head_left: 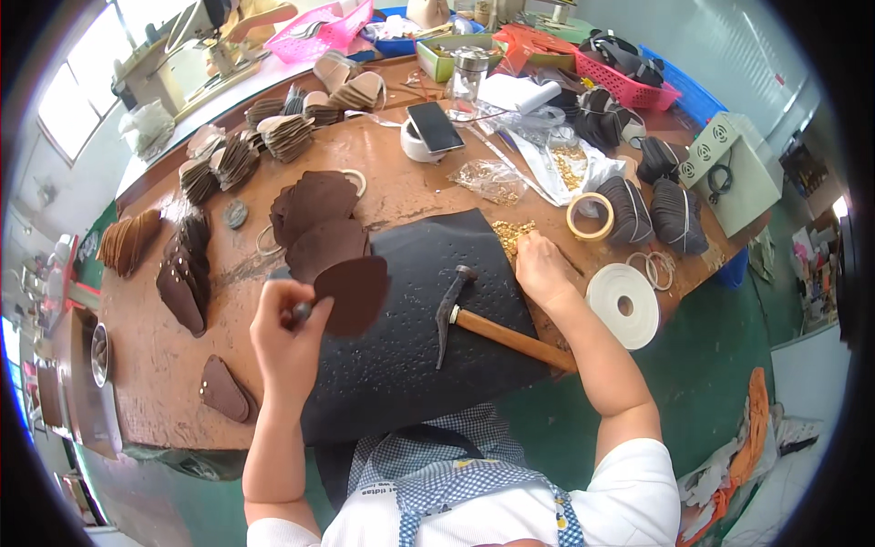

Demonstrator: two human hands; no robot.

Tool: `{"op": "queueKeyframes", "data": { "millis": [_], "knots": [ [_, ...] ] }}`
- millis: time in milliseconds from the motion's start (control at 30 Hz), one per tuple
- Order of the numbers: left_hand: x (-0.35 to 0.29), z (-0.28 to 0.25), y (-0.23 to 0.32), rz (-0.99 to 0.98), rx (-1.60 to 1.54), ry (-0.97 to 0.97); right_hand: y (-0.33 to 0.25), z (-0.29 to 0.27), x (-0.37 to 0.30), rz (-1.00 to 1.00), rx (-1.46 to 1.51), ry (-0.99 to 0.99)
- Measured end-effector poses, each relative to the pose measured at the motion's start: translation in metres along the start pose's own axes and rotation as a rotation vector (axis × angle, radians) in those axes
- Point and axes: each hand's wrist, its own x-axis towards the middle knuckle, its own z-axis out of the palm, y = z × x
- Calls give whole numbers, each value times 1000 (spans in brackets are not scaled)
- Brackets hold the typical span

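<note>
My left hand [290,333] is closed, holding a rounded dark brown leather piece [355,296] by its edge, above a black perforated mat. A short grey metal rod [300,314] is also tucked in its fingers. My right hand [543,266] reaches to a small heap of gold-coloured metal studs [512,235], fingertips pressed together at its edge; what they pinch is hidden. Between my hands a hammer [456,314] lies on the black mat [392,387], its wooden handle toward my right forearm. Beyond my left hand are overlapping brown leather pieces [314,214].
Brown pieces with studs [185,278] are stacked at left; a single studded piece [224,389] lies nearer. A white tape roll [623,306] and a yellowish roll [591,217] sit right. Farther back are a phone [436,127], a glass jar [468,73] and tied dark bundles [676,214].
</note>
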Motion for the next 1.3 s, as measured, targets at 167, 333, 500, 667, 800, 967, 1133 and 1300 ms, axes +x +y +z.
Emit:
{"op": "queueKeyframes", "data": {
  "millis": [167,333,500,667,800,967,1133,1300],
  "knots": [
    [-61,-27,-26,-435,-396,28,-5,14,3,-179,-128,4],
    [-105,-22,-56,-668,-510,7,4,-11,6,-49,-8,5],
    [-111,-19,-59,-666,-616,-29,39,-12,13,367,590,-171],
    [-115,-24,-59,-717,-687,-56,-73,-74,-23,272,1290,-172],
    [-114,-28,-49,-768,-843,-117,-165,-83,-55,132,1610,-354],
    [-113,-16,-52,-641,-616,-152,-211,-78,-74,112,1631,-462],
    [-109,-12,-63,-720,-590,-195,-213,-42,-84,140,1413,-518],
    [-108,-10,-65,-745,-601,-202,-219,-33,-88,27,1209,-393]
  ]
}}
